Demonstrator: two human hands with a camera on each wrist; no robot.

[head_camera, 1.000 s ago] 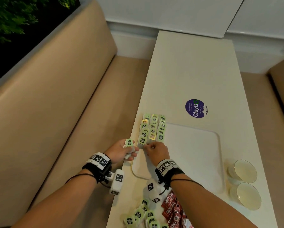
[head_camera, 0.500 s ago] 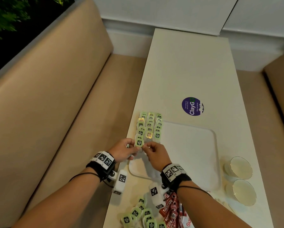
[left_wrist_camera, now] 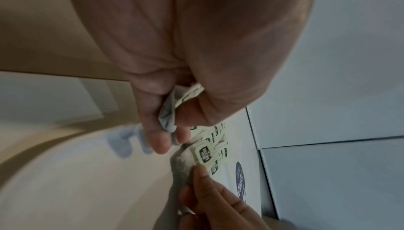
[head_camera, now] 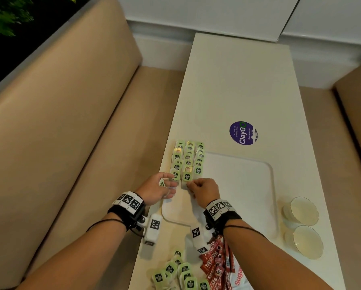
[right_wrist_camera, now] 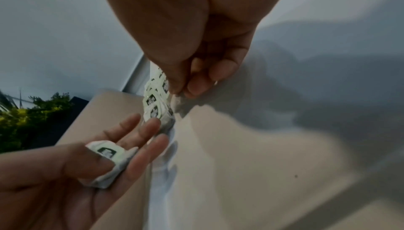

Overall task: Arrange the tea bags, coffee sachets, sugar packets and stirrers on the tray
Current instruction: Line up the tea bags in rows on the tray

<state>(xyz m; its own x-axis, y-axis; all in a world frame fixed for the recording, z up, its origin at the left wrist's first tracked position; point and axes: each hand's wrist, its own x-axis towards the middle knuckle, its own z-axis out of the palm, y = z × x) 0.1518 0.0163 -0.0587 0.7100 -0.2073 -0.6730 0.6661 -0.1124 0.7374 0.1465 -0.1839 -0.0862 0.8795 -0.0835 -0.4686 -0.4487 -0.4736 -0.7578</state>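
Green-tagged tea bags (head_camera: pixel 188 160) lie in three rows along the left side of the white tray (head_camera: pixel 244 185). My left hand (head_camera: pixel 169 182) pins one tea bag (head_camera: pixel 161 182) against its palm with the thumb, and its straight fingers reach the nearest bag of the left row. The right wrist view shows that bag (right_wrist_camera: pixel 109 154) under the thumb. My right hand (head_camera: pixel 189 185) pinches the near edge of the middle row's front tea bag (head_camera: pixel 187 177); its fingertips (right_wrist_camera: pixel 174 88) close on the bag's paper. In the left wrist view my right fingers (left_wrist_camera: pixel 203 180) touch that bag (left_wrist_camera: pixel 203 152).
Loose tea bags (head_camera: pixel 179 273), red coffee sachets (head_camera: pixel 215 266) and a sugar packet (head_camera: pixel 238 277) lie heaped at the table's near edge. Two glass cups (head_camera: pixel 303 210) stand right of the tray. A purple sticker (head_camera: pixel 243 132) lies beyond it. A beige bench (head_camera: pixel 71 143) runs along the left.
My left hand has moved right from beside the rows, its fingers stretching out to the front bag of the left row. My right hand has stayed at the middle row's front bag.
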